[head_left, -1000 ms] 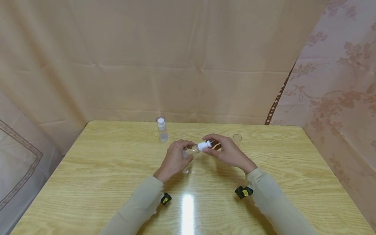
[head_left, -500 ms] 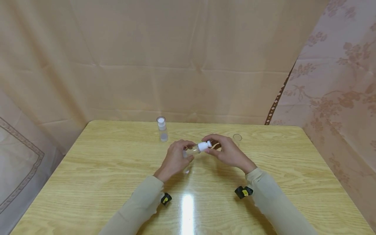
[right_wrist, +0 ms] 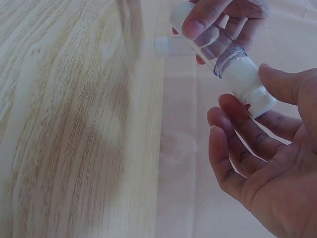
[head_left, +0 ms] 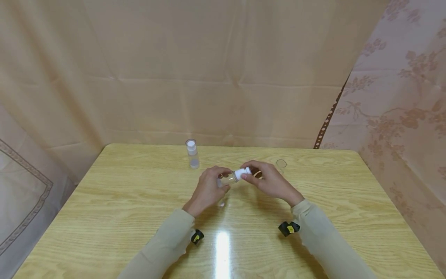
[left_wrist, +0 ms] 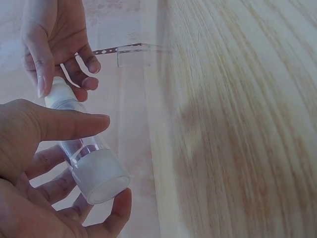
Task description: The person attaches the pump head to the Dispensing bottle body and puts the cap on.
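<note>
Tilted above the middle of the table is a small clear pump bottle with a white pump top. My left hand grips its clear body, thumb along one side and fingers around the other. In the left wrist view the frosted white base points toward the camera. My right hand pinches the white top between thumb and fingers, its other fingers spread loosely below. At the back of the table stands a second clear bottle with a white top under a clear cover.
A clear, round, hollow cap sits at the back right of the wooden table, also seen beyond the hands in the left wrist view. Beige curtain cloth hangs right behind the table's far edge. Black wrist cameras sit under both sleeves.
My right thumb has shifted up slightly onto the side of the white pump top. The left hand and the bottle stay almost where they were.
</note>
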